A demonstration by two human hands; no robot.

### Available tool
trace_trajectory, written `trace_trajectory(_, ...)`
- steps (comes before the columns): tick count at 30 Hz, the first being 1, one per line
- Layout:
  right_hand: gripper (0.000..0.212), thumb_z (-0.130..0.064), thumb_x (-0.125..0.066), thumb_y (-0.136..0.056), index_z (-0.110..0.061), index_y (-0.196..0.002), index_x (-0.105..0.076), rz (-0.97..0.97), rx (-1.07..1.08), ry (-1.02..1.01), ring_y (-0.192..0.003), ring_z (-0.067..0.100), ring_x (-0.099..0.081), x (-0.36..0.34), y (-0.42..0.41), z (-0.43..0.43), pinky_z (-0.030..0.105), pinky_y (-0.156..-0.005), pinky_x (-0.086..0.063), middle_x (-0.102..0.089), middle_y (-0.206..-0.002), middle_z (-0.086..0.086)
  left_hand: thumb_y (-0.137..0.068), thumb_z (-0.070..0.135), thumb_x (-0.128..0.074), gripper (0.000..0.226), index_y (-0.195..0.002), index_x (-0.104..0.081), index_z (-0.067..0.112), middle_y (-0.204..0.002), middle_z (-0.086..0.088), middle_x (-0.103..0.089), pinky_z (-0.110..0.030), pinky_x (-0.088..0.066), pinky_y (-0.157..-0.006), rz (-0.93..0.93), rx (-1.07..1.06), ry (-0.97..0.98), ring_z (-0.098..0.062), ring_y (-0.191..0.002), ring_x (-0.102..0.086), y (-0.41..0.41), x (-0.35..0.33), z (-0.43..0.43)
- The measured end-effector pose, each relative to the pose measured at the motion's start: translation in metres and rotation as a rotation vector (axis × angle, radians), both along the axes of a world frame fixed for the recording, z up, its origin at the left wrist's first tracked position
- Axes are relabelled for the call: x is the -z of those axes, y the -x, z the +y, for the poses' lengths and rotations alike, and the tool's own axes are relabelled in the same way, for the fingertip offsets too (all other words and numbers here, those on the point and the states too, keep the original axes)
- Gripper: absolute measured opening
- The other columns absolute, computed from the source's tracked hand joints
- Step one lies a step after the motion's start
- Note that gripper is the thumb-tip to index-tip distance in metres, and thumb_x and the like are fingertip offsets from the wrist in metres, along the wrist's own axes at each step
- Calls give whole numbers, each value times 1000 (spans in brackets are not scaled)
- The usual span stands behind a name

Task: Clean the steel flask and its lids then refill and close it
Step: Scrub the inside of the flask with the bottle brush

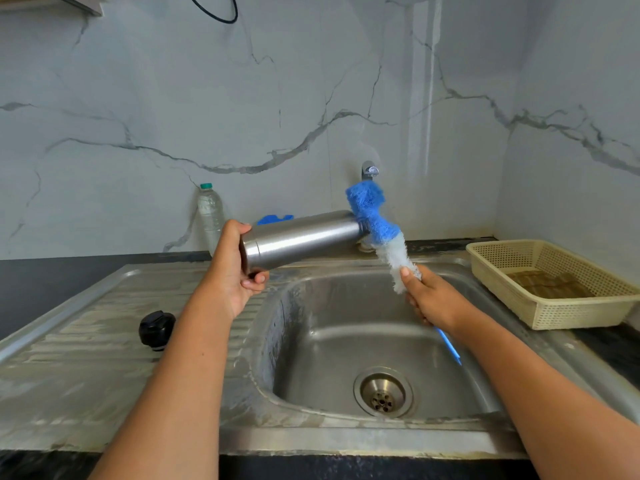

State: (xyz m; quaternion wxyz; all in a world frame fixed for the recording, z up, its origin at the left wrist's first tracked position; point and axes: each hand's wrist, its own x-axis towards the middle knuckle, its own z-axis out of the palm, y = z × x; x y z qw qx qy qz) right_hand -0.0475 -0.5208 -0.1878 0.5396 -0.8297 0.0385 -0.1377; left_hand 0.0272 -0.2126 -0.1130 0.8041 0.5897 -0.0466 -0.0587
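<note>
Steel flask (pixel 304 237) sideways above sink (pixel 329 348) edge, left hand (pixel 235 271) curled round one end. Right hand (pixel 429 303) grips brush (pixel 370 209), head at the other end. Wet one-ended grip could slip, dropping flask.

The dark counter (pixel 69 271) carries a steel sink (pixel 346 441); a black lid (pixel 156 330) lies on its left drainboard; a plastic bottle (pixel 210 216) stands at the back edge; a cream basket (pixel 554 313) sits by the right edge.
</note>
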Motion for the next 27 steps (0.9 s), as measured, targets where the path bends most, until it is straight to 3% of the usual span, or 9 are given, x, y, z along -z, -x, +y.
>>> trace_trajectory(3, 21, -54, -43, -104, -41, -107, -59, -94, 53, 16, -67, 0, -49, -2, 0, 2, 24, -65, -37, -58, -79, -15, -90, 47, -53, 38, -104, -57, 11, -72, -5, -57, -19, -19, -35, 20, -2, -85, -14, -46, -34, 2, 3, -4)
trace_trajectory(7, 32, -53, -42, -104, -33, -122, -59, -147, 43, -8, -72, 8, -51, -8, 3, 6, 27, -71, -44, -58, -84, -10, -91, 49, -53, 40, -104, -58, 12, -70, -6, -57, -18, -19, -37, 54, 20, -154, -14, -45, -34, 4, 8, -12)
trace_trajectory(13, 29, -51, -45, -105, -28, -99, -63, -143, 0, -149, -58, 12, -47, -10, 3, 5, 32, -65, -43, -51, -63, -2, -91, 52, -54, 45, -110, -58, 12, -74, -10, -58, -17, -20, -37, 125, 88, -165, -15, -44, -35, 2, 17, -21)
trace_trajectory(21, 44, -50, -47, -105, -8, -108, -62, -116, 38, -281, -52, 12, -42, -11, 2, 2, 36, -61, -42, -45, -65, 3, -92, 69, -58, 50, -109, -62, 22, -75, -3, -60, -20, -30, -39, 54, 89, -304, -14, -49, -47, 2, 16, -30)
trace_trajectory(27, 46, -57, -44, -103, -15, -111, -61, -94, 25, -204, -55, 12, -45, -12, 4, -2, 37, -66, -45, -48, -62, 0, -95, 58, -61, 38, -104, -59, 21, -80, -5, -53, -18, -26, -38, 74, 43, -321, -12, -46, -43, 5, 17, -32)
